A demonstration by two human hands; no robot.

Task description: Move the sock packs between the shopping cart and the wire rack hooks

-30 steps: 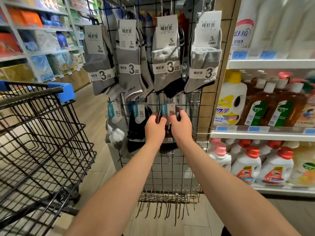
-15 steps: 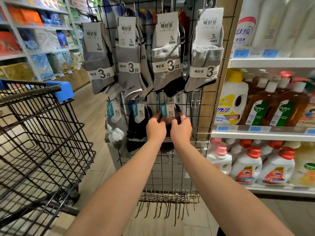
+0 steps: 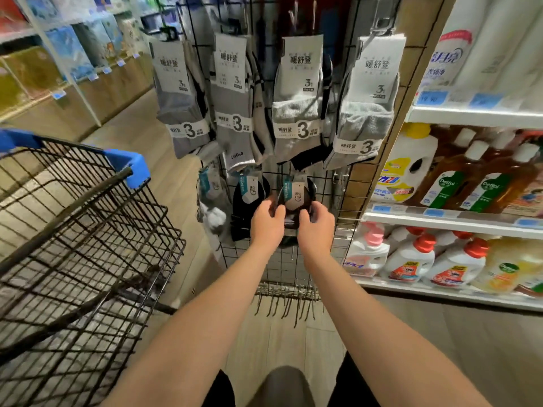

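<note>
Dark socks [image 3: 295,201] with a teal-edged card label are held on the lower row of the wire rack [image 3: 343,198], below the four grey sock packs [image 3: 296,124]. The pack's left edge is pinched by the curled fingers of the left hand [image 3: 267,221], and its right edge is gripped by the right hand [image 3: 316,226]. Compared with half a second earlier, the hands are set slightly further apart and the label is more exposed between them. The shopping cart [image 3: 88,230] is seen at the left, detergent bottles [image 3: 411,257] at the right.
</note>
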